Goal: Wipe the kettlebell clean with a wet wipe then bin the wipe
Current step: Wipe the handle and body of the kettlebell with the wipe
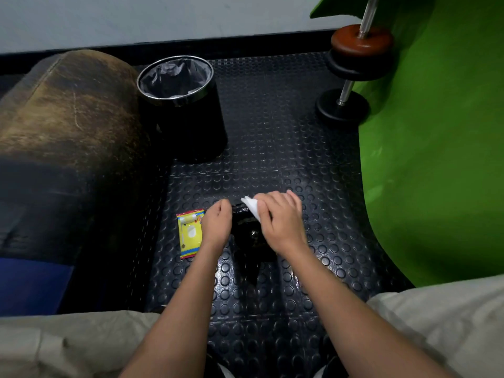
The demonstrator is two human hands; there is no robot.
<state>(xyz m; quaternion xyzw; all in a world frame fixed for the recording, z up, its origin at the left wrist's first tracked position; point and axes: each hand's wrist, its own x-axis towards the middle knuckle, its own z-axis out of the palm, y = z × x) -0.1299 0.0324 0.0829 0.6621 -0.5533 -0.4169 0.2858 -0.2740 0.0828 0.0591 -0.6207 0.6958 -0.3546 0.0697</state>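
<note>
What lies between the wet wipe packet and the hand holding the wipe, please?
In the head view, the left hand and the black kettlebell it steadies lie between the yellow packet and the right hand, which presses the white wipe on it.

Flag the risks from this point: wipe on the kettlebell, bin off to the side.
1. The right hand presses the wipe on the kettlebell, while the left hand seems to steady it; on the glossy studded floor it might slide or tip.
2. The bin stands apart, further away to the left, so a tossed wipe could miss.
3. The wipe packet beside the left hand could get knocked.
</note>
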